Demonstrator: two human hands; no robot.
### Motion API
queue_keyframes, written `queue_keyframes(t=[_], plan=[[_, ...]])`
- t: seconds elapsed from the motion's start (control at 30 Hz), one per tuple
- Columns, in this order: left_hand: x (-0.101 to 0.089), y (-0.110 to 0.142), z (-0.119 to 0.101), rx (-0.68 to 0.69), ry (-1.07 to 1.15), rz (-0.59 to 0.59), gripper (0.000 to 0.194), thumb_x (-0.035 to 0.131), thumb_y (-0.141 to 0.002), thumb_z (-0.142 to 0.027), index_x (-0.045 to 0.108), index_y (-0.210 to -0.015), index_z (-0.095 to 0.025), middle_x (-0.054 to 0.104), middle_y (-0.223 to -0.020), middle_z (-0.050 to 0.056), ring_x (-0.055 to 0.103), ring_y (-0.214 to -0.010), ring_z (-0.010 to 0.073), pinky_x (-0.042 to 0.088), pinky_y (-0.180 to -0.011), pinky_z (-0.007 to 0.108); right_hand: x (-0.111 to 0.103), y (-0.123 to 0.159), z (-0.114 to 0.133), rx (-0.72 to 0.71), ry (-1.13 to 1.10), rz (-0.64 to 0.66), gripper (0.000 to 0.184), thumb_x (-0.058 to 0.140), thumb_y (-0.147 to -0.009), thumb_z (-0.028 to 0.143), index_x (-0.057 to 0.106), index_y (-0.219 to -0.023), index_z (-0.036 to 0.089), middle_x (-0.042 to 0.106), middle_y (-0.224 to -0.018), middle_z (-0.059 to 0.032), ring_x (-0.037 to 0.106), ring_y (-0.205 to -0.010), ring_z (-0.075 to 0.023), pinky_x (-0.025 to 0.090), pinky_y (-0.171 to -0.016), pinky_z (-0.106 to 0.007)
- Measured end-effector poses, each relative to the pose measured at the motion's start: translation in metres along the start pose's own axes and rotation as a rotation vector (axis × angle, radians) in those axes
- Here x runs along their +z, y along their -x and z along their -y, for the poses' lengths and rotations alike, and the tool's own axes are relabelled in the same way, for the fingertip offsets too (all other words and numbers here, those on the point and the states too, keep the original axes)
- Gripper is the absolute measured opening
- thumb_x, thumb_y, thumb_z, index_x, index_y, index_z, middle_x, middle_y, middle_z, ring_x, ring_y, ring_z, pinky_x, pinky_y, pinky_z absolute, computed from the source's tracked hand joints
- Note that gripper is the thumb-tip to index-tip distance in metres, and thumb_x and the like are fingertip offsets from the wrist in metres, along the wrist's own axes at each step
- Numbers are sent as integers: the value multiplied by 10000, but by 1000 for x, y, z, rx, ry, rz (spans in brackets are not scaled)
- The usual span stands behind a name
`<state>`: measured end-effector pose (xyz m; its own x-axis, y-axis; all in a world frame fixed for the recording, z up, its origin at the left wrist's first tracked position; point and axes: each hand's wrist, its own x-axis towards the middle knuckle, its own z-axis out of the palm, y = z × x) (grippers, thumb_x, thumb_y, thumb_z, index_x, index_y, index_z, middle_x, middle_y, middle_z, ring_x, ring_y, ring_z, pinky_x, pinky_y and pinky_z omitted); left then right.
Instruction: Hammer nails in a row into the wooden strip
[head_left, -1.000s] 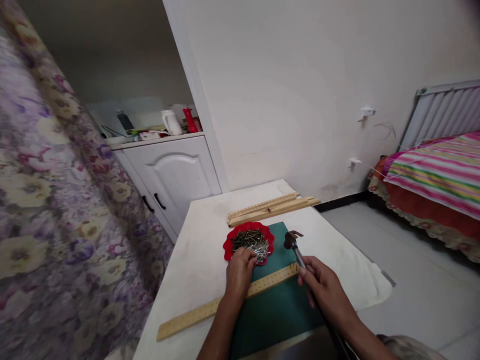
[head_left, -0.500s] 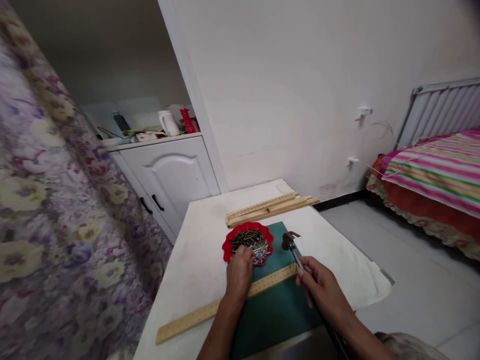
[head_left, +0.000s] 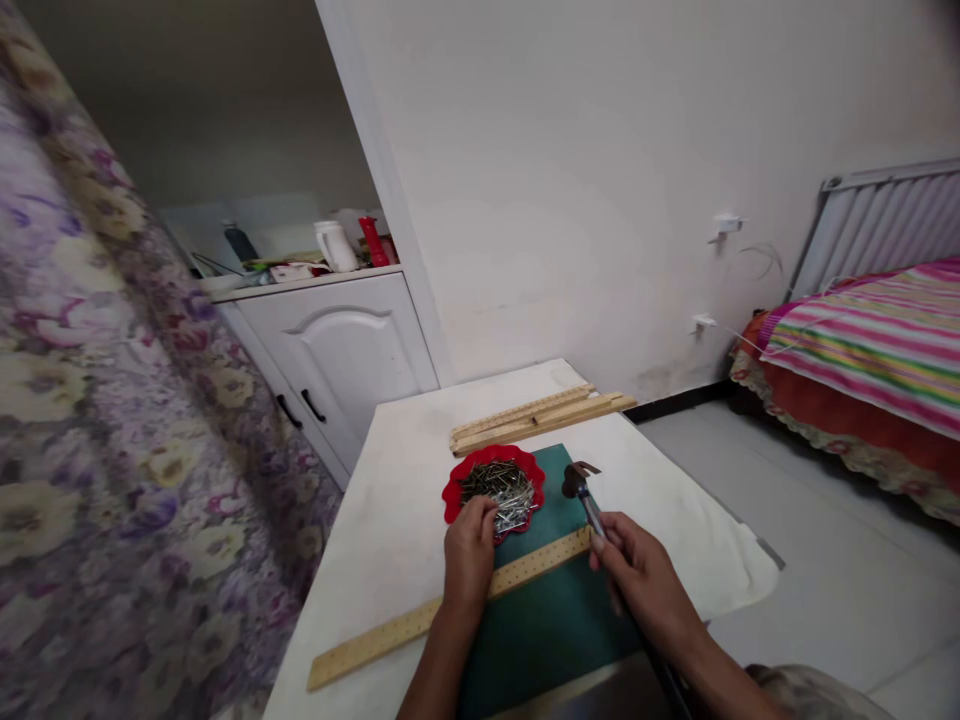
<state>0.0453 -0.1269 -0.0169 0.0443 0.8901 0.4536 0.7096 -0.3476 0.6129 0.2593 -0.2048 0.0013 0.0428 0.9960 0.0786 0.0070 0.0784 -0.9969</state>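
My right hand (head_left: pixel 637 575) is wrapped round the handle of a claw hammer (head_left: pixel 582 488), whose head points up and away from me. My left hand (head_left: pixel 469 555) is at the near left rim of a red scalloped bowl (head_left: pixel 459 472). Its fingertips are pinched together, and whatever is between them is too small to make out. Inside the bowl lie many nails (head_left: pixel 514 495), some dark and some silvery. A wooden strip with rows of small holes (head_left: pixel 390 637) lies slantwise across a green mat (head_left: pixel 551 635), partly behind my left wrist.
More wooden strips (head_left: pixel 544 415) lie at the back of the white-covered table (head_left: pixel 352 560). A floral curtain (head_left: pixel 172 470) hangs at the left, and a white cabinet (head_left: pixel 349 350) stands behind. To the right is a bed with a striped cover (head_left: pixel 885 325).
My left hand has drawn back slightly to the left, from over the nails to the bowl's near rim. My right hand and the hammer have hardly moved.
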Motion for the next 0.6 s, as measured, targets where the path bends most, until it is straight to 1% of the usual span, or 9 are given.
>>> queue_keyframes(t=[0.07, 0.13, 0.27, 0.33, 0.43, 0.6], plan=[[0, 1, -2, -30, 65, -4, 185, 439, -862, -285, 598, -804, -210, 641, -735, -5, 596, -665, 150, 452, -609, 237, 1, -1, 0, 0, -28, -9, 198, 521, -846, 396, 526, -862, 199, 527, -638, 63, 409, -347, -57, 316, -322, -176], [1, 1, -1, -30, 103, -3, 189, 446, -863, -293, 615, -836, -212, 658, -759, -3, 605, -672, 152, 464, -613, 241, 3, -1, -1, 1, -52, -19, 196, 551, -829, 382, 534, -903, 200, 516, -634, 63, 419, -372, -67, 328, -318, -173], [6, 0, 6, 44, 64, -24, 216, 448, -867, -268, 651, -920, -213, 691, -935, 35, 632, -854, 184, 490, -774, 298, 6, -1, 1, 8, -62, -12, 177, 557, -830, 358, 522, -898, 198, 502, -637, 66, 408, -379, -63, 331, -314, -168], [9, 0, 10, 58, 23, -21, 226, 449, -865, -254, 660, -932, -210, 693, -981, 47, 630, -909, 198, 486, -826, 328, 7, -2, 2, 7, -56, -4, 167, 537, -843, 356, 513, -885, 196, 499, -640, 67, 399, -372, -56, 327, -317, -166], [11, 1, 13, 47, -9, -2, 242, 435, -868, -238, 662, -946, -209, 694, -1003, 54, 631, -930, 203, 489, -841, 347, 7, -2, 2, 5, -56, 3, 157, 525, -850, 349, 513, -882, 196, 499, -641, 67, 397, -363, -52, 320, -318, -165], [8, 2, 8, 29, 10, 11, 234, 442, -858, -216, 659, -946, -209, 687, -1011, 49, 624, -939, 197, 488, -847, 344, 8, -2, -3, -3, -57, -5, 164, 545, -842, 354, 534, -898, 200, 511, -653, 57, 411, -373, -61, 328, -313, -171]])
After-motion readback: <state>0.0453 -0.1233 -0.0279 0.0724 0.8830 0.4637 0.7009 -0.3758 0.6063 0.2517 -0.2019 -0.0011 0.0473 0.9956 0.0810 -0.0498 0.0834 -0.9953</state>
